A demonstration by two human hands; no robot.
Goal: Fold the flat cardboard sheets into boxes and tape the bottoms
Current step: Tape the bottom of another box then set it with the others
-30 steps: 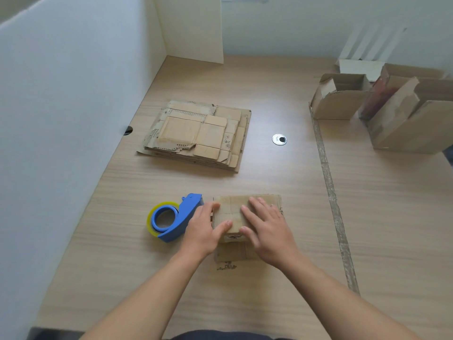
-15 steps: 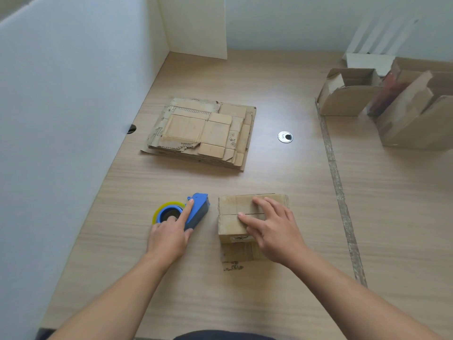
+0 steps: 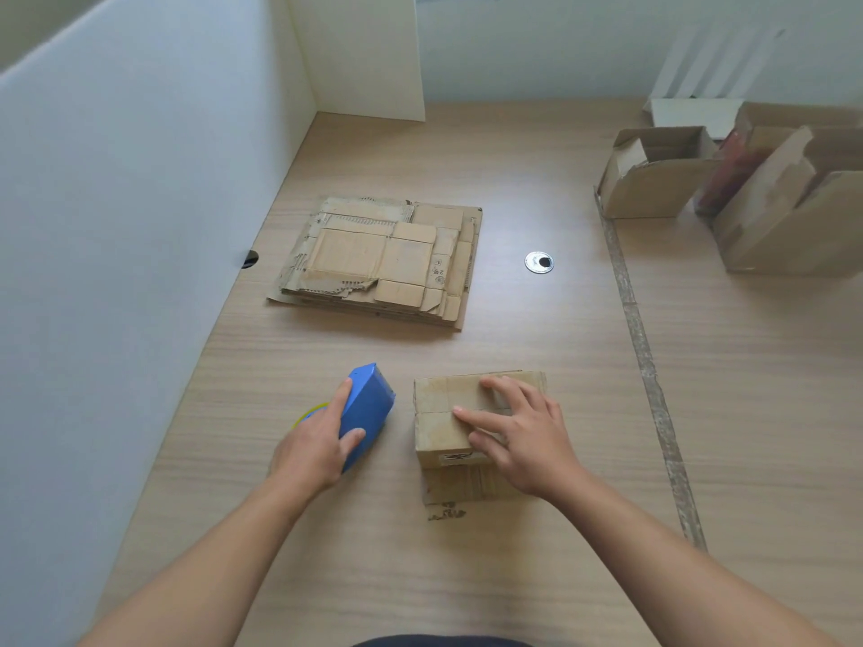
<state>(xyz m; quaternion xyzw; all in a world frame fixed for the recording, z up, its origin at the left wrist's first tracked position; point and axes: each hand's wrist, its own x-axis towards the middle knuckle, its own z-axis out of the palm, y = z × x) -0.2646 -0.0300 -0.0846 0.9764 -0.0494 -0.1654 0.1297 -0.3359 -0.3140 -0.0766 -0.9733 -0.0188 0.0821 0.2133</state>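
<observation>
Presently holds the blue tape dispenser [image 3: 369, 403] in the left grip [image 3: 317, 441]: forefinger laid along the upper left edge, thumb pressed on the near face, other fingers hidden behind the body. Shows a sliver of the yellow tape roll [image 3: 310, 410] just beyond the knuckles. Cannot tell whether the dispenser touches the worktop [image 3: 420, 553] or hangs just above it.

Presses down on the folded cardboard box [image 3: 439, 427] with the right grip [image 3: 527, 445], fingers spread and nearly straight, flat on the closed flaps, curled round nothing. Stands just right of the dispenser and apart from it, near the front middle of the worktop, with the seam between the two flaps running left to right under the fingertips. Bears a dark printed mark on the near side.

Farther back and slightly left, well apart from both: a stack of flat cardboard sheets [image 3: 383, 263], ragged at some edges, lying flat. To its right, a round metal grommet [image 3: 539, 262] set in the worktop. Further right, a worn strip [image 3: 640, 329] running front to back. Beyond the strip, toward the far right corner: a small open box [image 3: 654, 189] and a larger open box [image 3: 794, 235], flaps up, with something red between them, too blurred to name. Along the left edge, a white partition [image 3: 116, 226].
</observation>
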